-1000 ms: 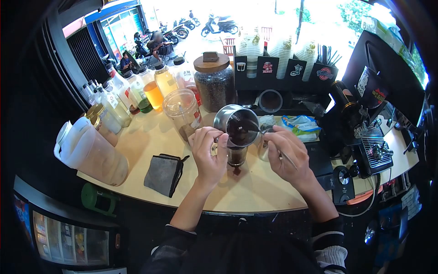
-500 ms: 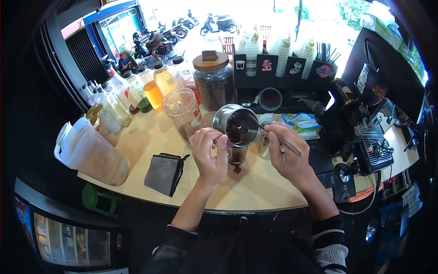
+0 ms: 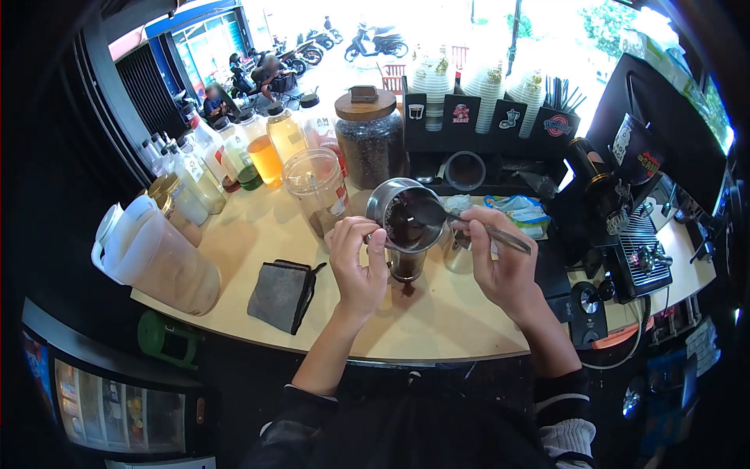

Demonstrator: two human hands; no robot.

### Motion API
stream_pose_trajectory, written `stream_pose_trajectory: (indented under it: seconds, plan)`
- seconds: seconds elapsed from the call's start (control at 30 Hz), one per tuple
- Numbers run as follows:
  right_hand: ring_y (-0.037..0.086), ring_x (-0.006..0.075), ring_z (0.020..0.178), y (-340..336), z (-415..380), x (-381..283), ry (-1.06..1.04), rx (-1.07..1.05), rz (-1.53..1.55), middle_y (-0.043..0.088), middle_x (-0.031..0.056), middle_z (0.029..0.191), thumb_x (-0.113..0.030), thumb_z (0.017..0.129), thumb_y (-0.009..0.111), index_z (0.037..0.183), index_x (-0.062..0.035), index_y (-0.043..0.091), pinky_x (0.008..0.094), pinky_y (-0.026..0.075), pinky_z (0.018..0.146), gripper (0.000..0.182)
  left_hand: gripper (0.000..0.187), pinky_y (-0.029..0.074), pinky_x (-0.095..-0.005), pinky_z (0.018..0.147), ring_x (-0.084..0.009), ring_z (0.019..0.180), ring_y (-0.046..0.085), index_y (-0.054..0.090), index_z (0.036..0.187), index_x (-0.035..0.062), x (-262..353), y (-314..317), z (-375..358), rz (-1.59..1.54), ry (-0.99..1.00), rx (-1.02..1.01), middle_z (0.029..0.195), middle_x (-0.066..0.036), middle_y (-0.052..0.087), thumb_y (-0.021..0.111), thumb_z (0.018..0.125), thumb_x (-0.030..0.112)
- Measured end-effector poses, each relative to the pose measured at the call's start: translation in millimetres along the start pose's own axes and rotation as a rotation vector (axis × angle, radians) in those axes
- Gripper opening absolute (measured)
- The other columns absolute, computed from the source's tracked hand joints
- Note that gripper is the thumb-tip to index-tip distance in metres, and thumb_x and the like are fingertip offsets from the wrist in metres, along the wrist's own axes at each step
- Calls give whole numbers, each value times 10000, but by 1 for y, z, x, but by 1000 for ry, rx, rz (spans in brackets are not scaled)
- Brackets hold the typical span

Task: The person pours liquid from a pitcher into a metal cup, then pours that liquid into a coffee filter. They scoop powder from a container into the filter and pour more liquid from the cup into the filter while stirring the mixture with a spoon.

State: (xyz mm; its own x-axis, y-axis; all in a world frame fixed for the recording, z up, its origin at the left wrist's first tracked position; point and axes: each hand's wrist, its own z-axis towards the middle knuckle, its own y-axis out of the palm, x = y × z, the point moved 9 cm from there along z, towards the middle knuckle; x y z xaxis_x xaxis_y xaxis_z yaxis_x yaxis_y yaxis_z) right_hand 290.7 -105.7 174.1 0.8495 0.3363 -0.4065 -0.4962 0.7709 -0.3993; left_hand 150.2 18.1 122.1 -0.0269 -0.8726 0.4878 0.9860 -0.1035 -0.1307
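Observation:
My left hand (image 3: 356, 262) is closed around the side of a steel pitcher (image 3: 380, 202), which is tilted so its opening faces me. Dark brown contents show inside it. A metal spoon (image 3: 506, 238) is pinched in my right hand (image 3: 504, 270), its bowl inside the pitcher mouth. Directly beneath the pitcher stands a clear glass (image 3: 407, 268) with brown liquid in it, its top partly hidden. A small brown spill (image 3: 407, 289) lies on the wood in front of the glass. Beside my right fingers is another small container (image 3: 458, 258), partly covered by the hand.
Left of the pitcher stand a clear plastic jar (image 3: 308, 184) and a folded grey cloth (image 3: 281, 295). A large plastic jug (image 3: 168, 262) is at the far left. Bottles (image 3: 266, 156), a coffee bean jar (image 3: 370, 148) and cup stacks line the back; an espresso machine (image 3: 644, 250) is right.
My right hand has shifted slightly right and its fingers have turned, so more of the spoon handle shows. The pitcher stays tilted in my left hand, nearly in the same place.

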Motion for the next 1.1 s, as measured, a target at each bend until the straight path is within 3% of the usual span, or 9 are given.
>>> stream_pose_trajectory:
  seconds: [0.13,0.23,0.37,0.53,0.73,0.83,0.93,1.1]
  plan:
    - [623,280,738,-9,4,-27,-289,27,-77,622,112,775,26,801,625,1005,16,599,355,513,748,206,154,325,-326,753,-218,740,496,535,804,42,-2,2,2,49,18,-54,780,-60,534,558,895,165]
    - [620,266,742,-3,1,-30,-313,-109,8,620,115,781,28,783,643,1050,0,607,365,516,771,271,175,317,-329,758,-219,760,489,514,796,48,1,3,6,73,43,-87,782,-57,521,524,913,177]
    - [614,255,727,-3,1,-28,-285,-158,62,624,117,791,17,780,654,1062,-22,613,355,513,738,288,199,314,-330,757,-218,768,483,490,784,55,-6,6,9,13,18,-143,782,-56,511,480,935,185]
    - [615,259,729,6,3,-13,-94,-285,143,625,115,840,-30,815,643,1032,-29,622,337,490,669,218,215,312,-325,759,-213,756,478,480,780,59,-9,13,12,-73,-44,-204,774,-52,498,443,952,183]
    - [612,268,753,14,-3,-10,-27,-375,269,621,117,856,-91,839,636,993,-25,620,324,487,691,168,215,314,-325,760,-209,754,476,480,786,59,-6,17,11,-68,-20,-214,772,-48,492,434,957,178]
    - [614,272,775,7,1,-12,-50,-279,216,622,118,858,-81,840,630,984,-24,620,324,487,706,156,212,315,-324,761,-208,754,477,481,789,60,-6,18,11,-111,-38,-218,777,-47,493,432,959,177]
    - [617,270,783,12,-2,-12,-46,-379,285,623,121,872,-72,843,621,998,-24,612,327,487,709,162,211,314,-323,763,-206,757,477,481,790,61,-9,18,10,-132,-57,-214,779,-47,493,430,959,176]
    - [618,247,780,8,0,-13,-61,-314,280,622,122,894,-67,860,595,1007,-15,596,320,487,712,155,206,319,-325,770,-206,764,478,481,792,58,-13,20,9,-174,-103,-220,777,-49,493,428,958,169]
